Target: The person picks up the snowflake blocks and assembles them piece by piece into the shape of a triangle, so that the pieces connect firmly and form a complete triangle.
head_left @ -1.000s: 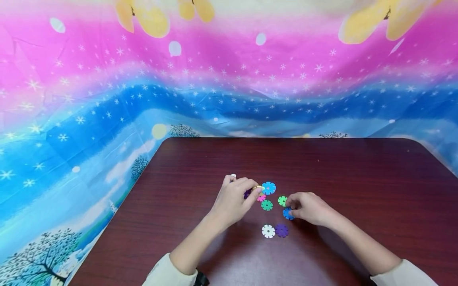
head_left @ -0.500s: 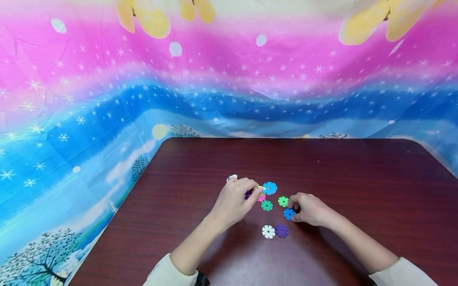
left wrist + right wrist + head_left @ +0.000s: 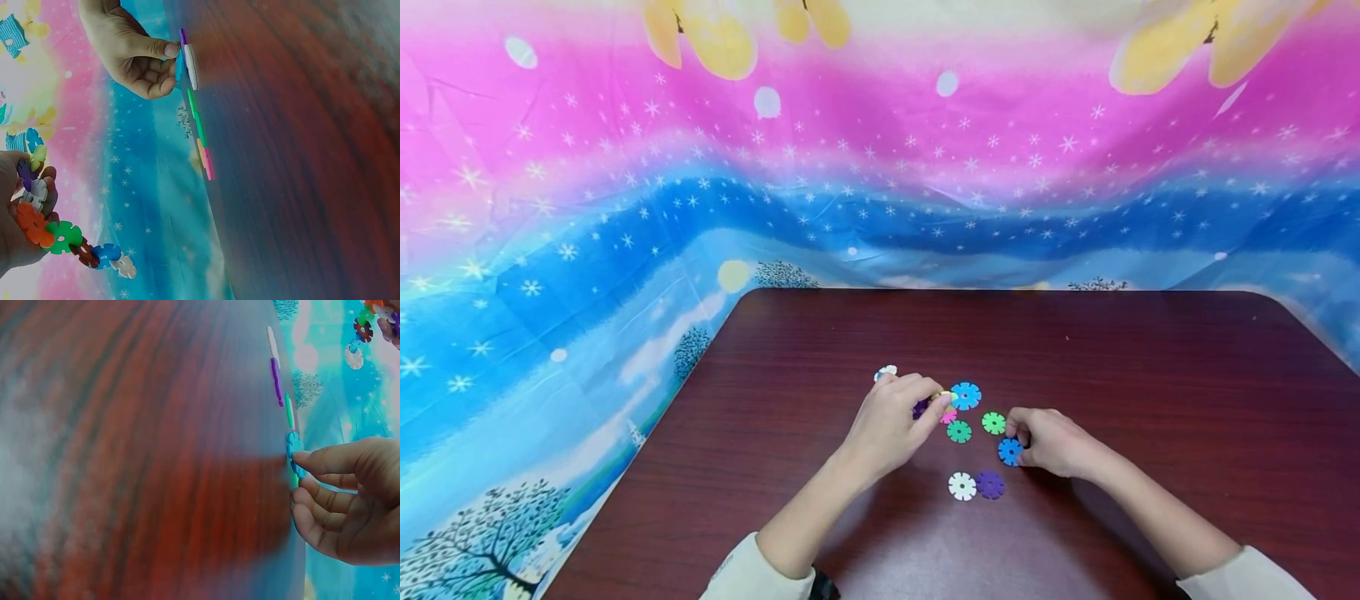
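My left hand (image 3: 891, 429) grips a chain of interlocking plastic snowflake discs above the table. In the left wrist view the chain runs from a blue disc (image 3: 34, 139) past yellow, purple, white, orange (image 3: 34, 225), green (image 3: 64, 237), brown and blue to a white end disc (image 3: 124, 267); the fingers hide part of it. At the right, my right hand (image 3: 1056, 442) pinches the edge of a blue snowflake disc (image 3: 1011, 452) low over the tabletop, with the thumb on it in the right wrist view. A light green disc (image 3: 993, 423) lies beside the fingertips.
A white disc (image 3: 962, 486) and a purple disc (image 3: 990, 485) lie side by side nearer the front of the dark wooden table (image 3: 1150, 358). Between the hands lie a green disc (image 3: 958, 431) and a partly hidden pink disc (image 3: 949, 415). A printed cloth (image 3: 880, 167) hangs behind.
The right hand has shifted slightly right, and the blue disc with it, showing more of the light green disc. The left hand tilts the chain a little, revealing more of its far end.
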`<state>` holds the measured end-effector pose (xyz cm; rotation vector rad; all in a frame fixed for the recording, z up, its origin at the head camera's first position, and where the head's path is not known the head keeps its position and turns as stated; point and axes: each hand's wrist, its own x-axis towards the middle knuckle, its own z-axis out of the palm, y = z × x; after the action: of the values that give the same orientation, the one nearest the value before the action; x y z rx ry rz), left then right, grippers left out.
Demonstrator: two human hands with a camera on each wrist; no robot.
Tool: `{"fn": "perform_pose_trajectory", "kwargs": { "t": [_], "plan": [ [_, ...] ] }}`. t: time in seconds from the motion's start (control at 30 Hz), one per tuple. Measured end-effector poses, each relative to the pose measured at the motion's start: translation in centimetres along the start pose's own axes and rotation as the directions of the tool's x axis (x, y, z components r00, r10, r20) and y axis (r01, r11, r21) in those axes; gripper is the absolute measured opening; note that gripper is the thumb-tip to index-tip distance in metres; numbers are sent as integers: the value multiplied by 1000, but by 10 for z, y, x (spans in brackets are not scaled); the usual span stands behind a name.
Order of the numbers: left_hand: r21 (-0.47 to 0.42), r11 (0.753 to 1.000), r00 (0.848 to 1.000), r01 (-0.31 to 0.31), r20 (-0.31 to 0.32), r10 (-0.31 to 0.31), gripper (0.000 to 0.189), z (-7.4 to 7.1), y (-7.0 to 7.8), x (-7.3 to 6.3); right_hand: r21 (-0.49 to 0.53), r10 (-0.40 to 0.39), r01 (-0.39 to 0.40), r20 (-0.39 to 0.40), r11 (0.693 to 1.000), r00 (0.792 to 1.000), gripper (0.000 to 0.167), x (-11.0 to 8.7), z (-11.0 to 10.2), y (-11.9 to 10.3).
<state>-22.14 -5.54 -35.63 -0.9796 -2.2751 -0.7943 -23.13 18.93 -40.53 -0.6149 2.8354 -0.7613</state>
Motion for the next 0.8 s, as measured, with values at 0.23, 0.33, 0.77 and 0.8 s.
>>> {"fn": "perform_pose_trajectory", "kwargs": {
  "t": [0.23,0.33,0.77,0.8],
  "plan": [
    [11,1000,1000,-4,-3,4,7,0,0,0,19,-25,26,-18,999,1000,29,-2,1,1],
    [9,1000,1000,2,1,-2,7,0,0,0,27,-46,47,-44,999,998,28,-3,0,2],
    [1,1000,999,-2,46,2,6,2,-1,-1,153,-48,89,-251,984,967,22,-10,-10,-7],
    [0,1000,998,-2,58,2,6,2,-2,-1,177,-41,92,-273,980,961,21,-11,-11,-9]
  ]
}}
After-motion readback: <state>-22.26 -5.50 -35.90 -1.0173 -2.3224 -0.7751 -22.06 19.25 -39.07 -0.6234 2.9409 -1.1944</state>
